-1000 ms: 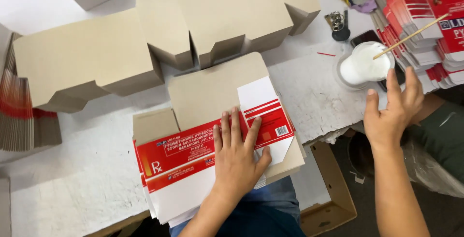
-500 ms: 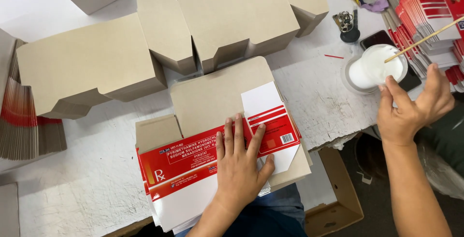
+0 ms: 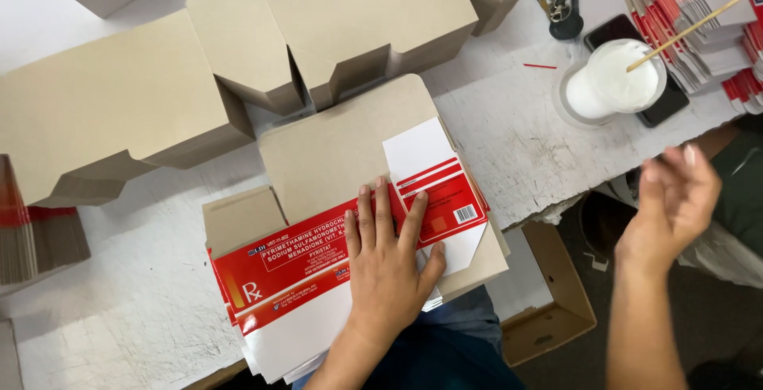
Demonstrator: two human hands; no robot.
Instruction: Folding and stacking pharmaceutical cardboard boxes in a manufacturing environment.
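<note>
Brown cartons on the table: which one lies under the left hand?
The flattened brown carton nearest the table's edge, bearing the red-and-white printed sheet; the others stand folded, untouched.

The flat carton blank (image 3: 318, 199) lies at the table's (image 3: 524, 143) near edge — a printed label sheet (image 3: 302, 267) on it, folded cartons (image 3: 358, 24) behind it, the cup (image 3: 616, 80) well to its right, a stack of flat sheets (image 3: 36, 239) to its left.
</note>
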